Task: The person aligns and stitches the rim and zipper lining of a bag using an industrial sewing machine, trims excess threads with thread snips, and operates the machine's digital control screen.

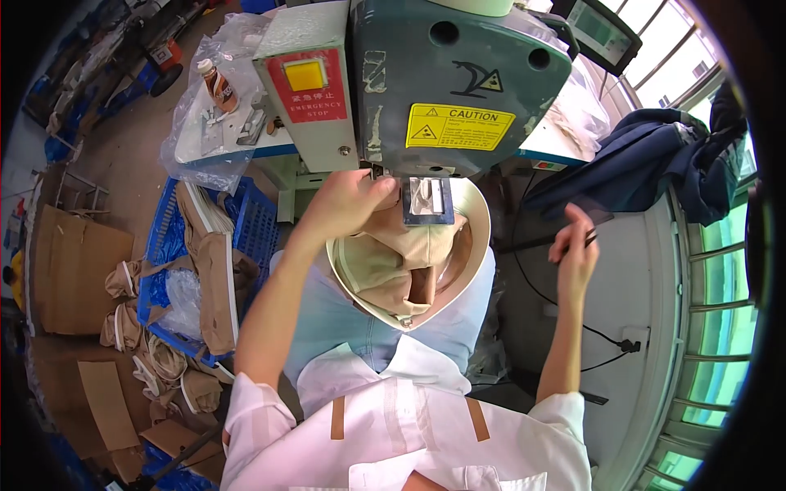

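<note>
A beige fabric piece with a stiff cream band (483,237), like an open bag or cap, hangs below the head of a grey sewing machine (393,82), over the person's lap. A dark framed clamp (428,214) with a clear window sits against its far side. My left hand (348,200) is at the fabric's far left edge, right beside the clamp; the thumb shows, but the fingertips are hidden under the machine. Off to the right, my right hand (575,245) is raised away from the fabric, fingers partly curled and slightly blurred, with a small dark thing at them.
A blue basket (155,274) at left holds more beige pieces, and others lie on the floor beside cardboard (82,266). An emergency stop box (315,82) and a bottle (219,86) are at the table. Dark clothing (630,164) hangs at right near cables.
</note>
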`<state>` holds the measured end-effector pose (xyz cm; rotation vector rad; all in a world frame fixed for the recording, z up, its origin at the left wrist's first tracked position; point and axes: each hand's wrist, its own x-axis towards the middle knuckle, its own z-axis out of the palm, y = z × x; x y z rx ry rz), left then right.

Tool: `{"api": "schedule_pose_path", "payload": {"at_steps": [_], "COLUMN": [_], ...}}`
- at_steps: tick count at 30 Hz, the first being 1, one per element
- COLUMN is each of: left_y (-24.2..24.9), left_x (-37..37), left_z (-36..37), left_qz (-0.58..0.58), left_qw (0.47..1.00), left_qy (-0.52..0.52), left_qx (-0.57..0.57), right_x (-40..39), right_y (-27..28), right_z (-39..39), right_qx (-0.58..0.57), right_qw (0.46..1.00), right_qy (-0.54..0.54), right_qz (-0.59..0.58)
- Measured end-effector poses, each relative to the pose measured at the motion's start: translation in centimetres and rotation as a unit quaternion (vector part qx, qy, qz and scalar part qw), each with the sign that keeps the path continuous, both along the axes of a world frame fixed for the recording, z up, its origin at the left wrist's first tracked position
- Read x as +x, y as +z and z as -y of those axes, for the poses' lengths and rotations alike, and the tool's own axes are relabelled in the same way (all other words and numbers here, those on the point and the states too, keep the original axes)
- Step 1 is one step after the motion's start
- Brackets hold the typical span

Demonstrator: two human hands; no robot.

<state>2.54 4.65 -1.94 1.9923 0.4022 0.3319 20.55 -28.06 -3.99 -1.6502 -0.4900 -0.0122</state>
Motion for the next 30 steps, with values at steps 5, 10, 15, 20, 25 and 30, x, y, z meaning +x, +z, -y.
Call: {"api": "schedule_pose_path", "payload": {"at_steps": [5, 10, 15, 20, 25, 30], "left_y": [1.9, -0.8, -2.1, 0.0, -1.8, -1.1], "left_x": [1.0, 3.5, 3.9, 3.7, 4.1, 4.2], "left_z": [-2.4, -4.3, -5.7, -5.1, -6.5, -6.4], "left_qz": [-0.135, -0.025, -0.051, -0.088, -0.187, -0.126], "left_qw": [0.982, 0.976, 0.974, 0.978, 0.955, 0.98], "left_qy": [-0.05, -0.185, -0.201, -0.185, -0.146, -0.152], "left_qx": [-0.121, -0.108, -0.09, -0.035, -0.179, -0.004], "right_x": [-3.2, -4.9, -5.1, -5.6, -6.0, -3.9], "right_y": [14.2, 17.3, 16.8, 16.9, 17.2, 16.2], "right_z": [-6.0, -11.1, -12.4, -13.3, -13.4, -13.8], "right_qx": [0.101, 0.103, 0.129, 0.154, 0.276, 0.44], "right_qw": [0.975, 0.953, 0.96, 0.961, 0.944, 0.8], "right_qy": [0.162, 0.258, 0.22, 0.194, 0.18, 0.348], "right_qz": [0.112, 0.118, 0.116, 0.125, 0.019, -0.213]}}
